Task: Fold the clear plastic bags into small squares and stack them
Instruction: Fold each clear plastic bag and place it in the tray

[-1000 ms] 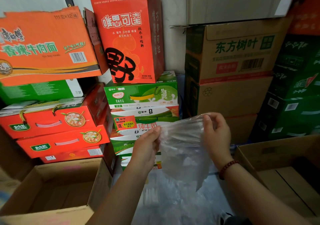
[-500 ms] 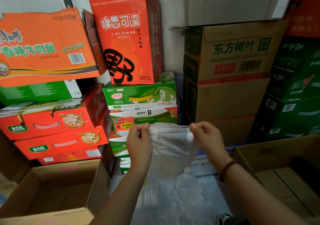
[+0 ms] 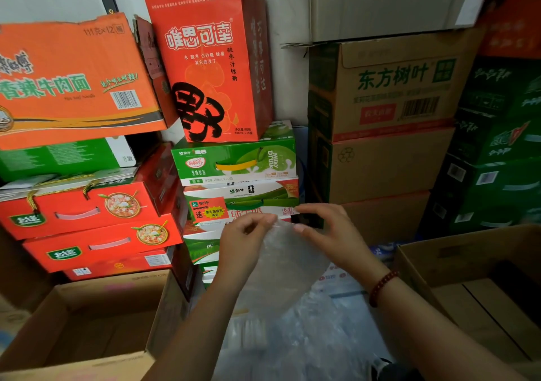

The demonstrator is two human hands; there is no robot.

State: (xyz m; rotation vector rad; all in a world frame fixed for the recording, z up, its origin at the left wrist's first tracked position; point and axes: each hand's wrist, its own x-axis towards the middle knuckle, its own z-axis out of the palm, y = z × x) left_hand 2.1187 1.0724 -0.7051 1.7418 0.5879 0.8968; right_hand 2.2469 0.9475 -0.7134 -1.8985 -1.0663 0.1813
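Stacked cartons (image 3: 392,108) and a red gift bag (image 3: 207,58) fill the wall from nine to three o'clock. At centre, the left hand (image 3: 244,241) and right hand (image 3: 329,234) each pinch the top edge of a clear bag (image 3: 288,266), which hangs between them above more plastic (image 3: 307,336) at six o'clock.

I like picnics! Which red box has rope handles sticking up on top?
The tall red gift box standing upright on the green milk-drink carton. The flat red cartons with bowl pictures lie stacked, not standing.
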